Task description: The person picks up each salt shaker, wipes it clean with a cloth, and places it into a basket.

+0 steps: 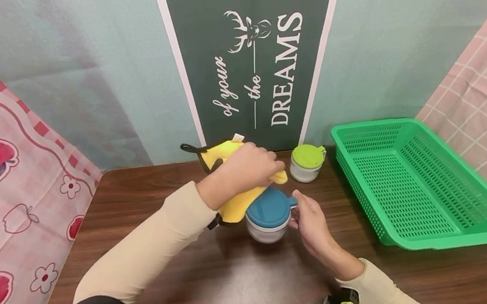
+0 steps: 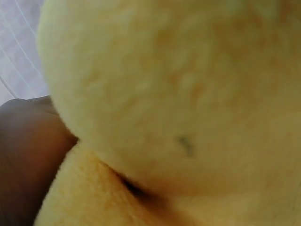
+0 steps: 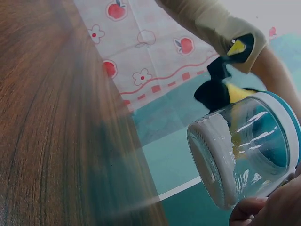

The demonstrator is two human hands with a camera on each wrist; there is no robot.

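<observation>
My left hand (image 1: pixel 247 167) grips a yellow cloth (image 1: pixel 235 206) with black edging and a black loop, its fingers bunched over the far side of a blue-lidded glass jar (image 1: pixel 266 220). Cloth fills nearly all of the left wrist view. My right hand (image 1: pixel 312 222) pinches the jar near the lid's tab. Seen from the right wrist, the clear jar (image 3: pixel 240 150) has its ribbed base exposed, raised off the table, with white contents inside. Whether the cloth touches the lid is hard to tell. A similar jar with a green lid (image 1: pixel 308 161) stands just behind.
A green perforated plastic basket (image 1: pixel 419 244) stands at the right of the brown wooden table (image 1: pixel 187 290). Printed cloth hangs along the back and both sides. A small black device is strapped at my right wrist.
</observation>
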